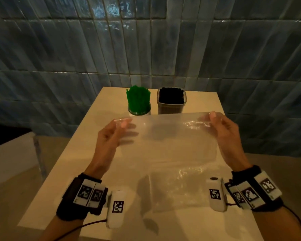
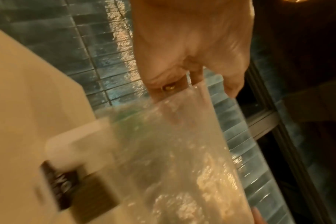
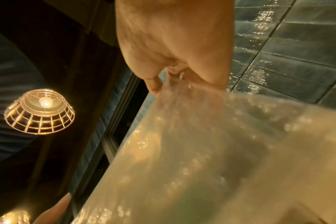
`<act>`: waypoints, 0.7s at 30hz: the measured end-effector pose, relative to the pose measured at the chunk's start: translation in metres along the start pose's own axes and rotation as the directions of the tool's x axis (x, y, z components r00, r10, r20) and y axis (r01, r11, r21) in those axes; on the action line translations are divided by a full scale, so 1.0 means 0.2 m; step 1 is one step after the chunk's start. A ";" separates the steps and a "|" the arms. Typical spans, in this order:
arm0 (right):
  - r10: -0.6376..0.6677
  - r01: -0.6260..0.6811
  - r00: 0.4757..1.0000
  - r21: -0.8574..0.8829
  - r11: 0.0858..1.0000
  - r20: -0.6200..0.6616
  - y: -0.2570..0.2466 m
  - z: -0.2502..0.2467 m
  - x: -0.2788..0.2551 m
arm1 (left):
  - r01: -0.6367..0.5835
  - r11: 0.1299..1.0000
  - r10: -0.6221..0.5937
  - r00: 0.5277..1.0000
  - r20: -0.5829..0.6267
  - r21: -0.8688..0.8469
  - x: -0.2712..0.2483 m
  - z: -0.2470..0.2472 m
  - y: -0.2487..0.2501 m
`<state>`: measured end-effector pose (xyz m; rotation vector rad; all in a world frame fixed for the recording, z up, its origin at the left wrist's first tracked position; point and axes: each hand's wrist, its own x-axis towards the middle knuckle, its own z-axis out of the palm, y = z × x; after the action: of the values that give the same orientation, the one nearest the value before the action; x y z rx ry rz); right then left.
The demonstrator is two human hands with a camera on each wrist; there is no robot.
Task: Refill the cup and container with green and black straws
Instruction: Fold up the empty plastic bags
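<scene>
Green straws stand bunched in a clear cup at the back of the cream table. Beside it on the right, a clear square container is packed with black straws. An empty clear plastic bag is stretched above the table in front of them. My left hand pinches its upper left corner, and my right hand pinches its upper right corner. Both wrist views show the bag hanging from the pinching fingers.
A blue tiled wall rises behind the table. A lower pale surface lies at the left. A caged hanging lamp shows in the right wrist view.
</scene>
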<state>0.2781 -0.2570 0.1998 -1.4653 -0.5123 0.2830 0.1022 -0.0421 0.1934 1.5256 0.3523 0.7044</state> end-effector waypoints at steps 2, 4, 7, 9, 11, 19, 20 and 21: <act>0.095 -0.095 0.995 -0.038 0.995 -0.003 0.06 -0.02 0.00 | 0.147 0.989 -0.149 0.985 0.092 0.024 -0.02 0.05 -0.10; 0.245 -0.240 0.968 -0.093 0.966 0.052 0.15 -0.07 -0.01 | 0.296 0.951 -0.304 0.946 0.108 0.085 -0.06 0.09 -0.21; 0.490 -0.462 0.858 -0.184 0.867 0.155 0.30 -0.16 -0.06 | 0.427 0.890 -0.447 0.887 0.114 0.160 -0.13 0.10 -0.40; 0.583 -0.544 0.792 -0.225 0.809 0.182 0.39 -0.21 -0.10 | 0.496 0.849 -0.524 0.834 0.173 0.182 -0.17 0.10 -0.51; 0.616 -0.573 0.775 -0.253 0.780 0.143 0.49 -0.25 -0.12 | 0.539 0.816 -0.575 0.792 0.205 0.208 -0.21 0.11 -0.60; 0.670 -0.626 0.731 -0.520 0.580 -0.133 0.83 -0.35 -0.13 | 0.472 0.572 -0.657 0.753 0.031 0.671 -0.28 0.21 -0.88; 0.675 -0.637 0.720 -0.535 0.555 -0.157 0.85 -0.36 -0.12 | 0.446 0.540 -0.649 0.761 0.015 0.714 -0.29 0.23 -0.89; 0.679 -0.640 0.713 -0.558 0.528 -0.176 0.85 -0.37 -0.13 | 0.420 0.515 -0.635 0.772 0.003 0.747 -0.30 0.25 -0.91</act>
<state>0.3139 -0.3174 0.0262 -2.2551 -0.0348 0.8445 0.1229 -0.1002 0.0053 2.0682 0.9233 -0.2200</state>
